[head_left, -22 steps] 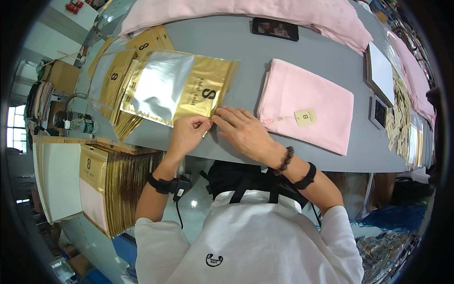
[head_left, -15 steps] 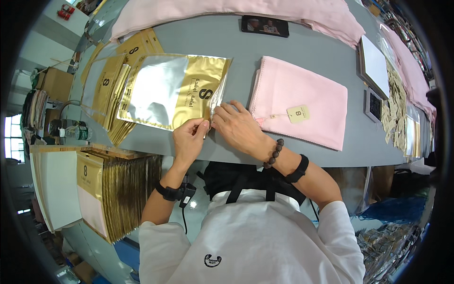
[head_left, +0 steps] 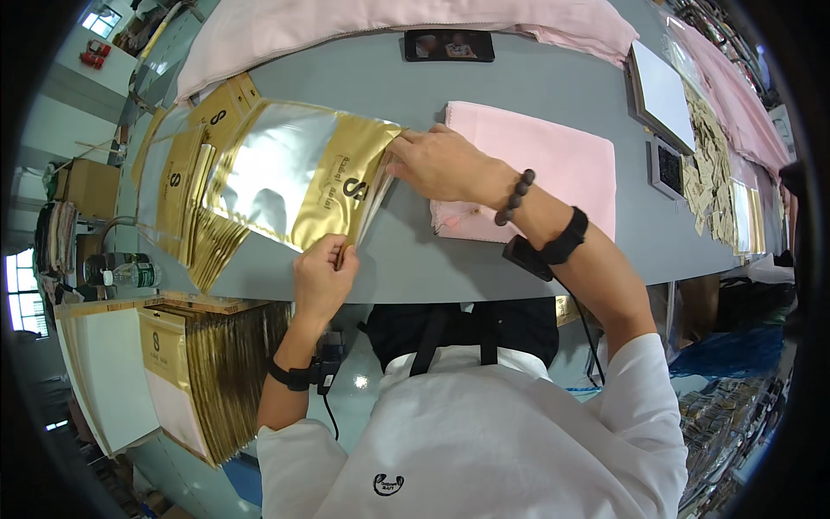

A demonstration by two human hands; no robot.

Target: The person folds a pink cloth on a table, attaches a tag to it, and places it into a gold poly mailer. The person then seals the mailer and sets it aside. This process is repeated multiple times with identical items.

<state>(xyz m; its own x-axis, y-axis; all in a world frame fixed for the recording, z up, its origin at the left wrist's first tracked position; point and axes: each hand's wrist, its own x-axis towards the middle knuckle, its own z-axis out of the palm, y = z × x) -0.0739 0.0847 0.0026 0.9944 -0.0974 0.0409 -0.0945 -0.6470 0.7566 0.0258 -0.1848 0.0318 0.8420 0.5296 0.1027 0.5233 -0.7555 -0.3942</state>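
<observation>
A grey tabletop (head_left: 484, 275) carries long pink fabric (head_left: 406, 17) along its far side. Left of centre, a gold-and-silver packaging bag (head_left: 277, 164) overlaps matching bags (head_left: 177, 195). To its right lies a folded pink cloth (head_left: 562, 164), partly hidden by the right hand (head_left: 445, 160), which pinches the bag's far right corner; the left hand (head_left: 323, 275) pinches the near right one. Beyond lies a black smartphone (head_left: 448, 46).

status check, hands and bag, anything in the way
Left hand pinching gold bag by near right corner. Right hand at far right corner. Folded pink cloth clear of bag, partly hidden by right arm.
</observation>
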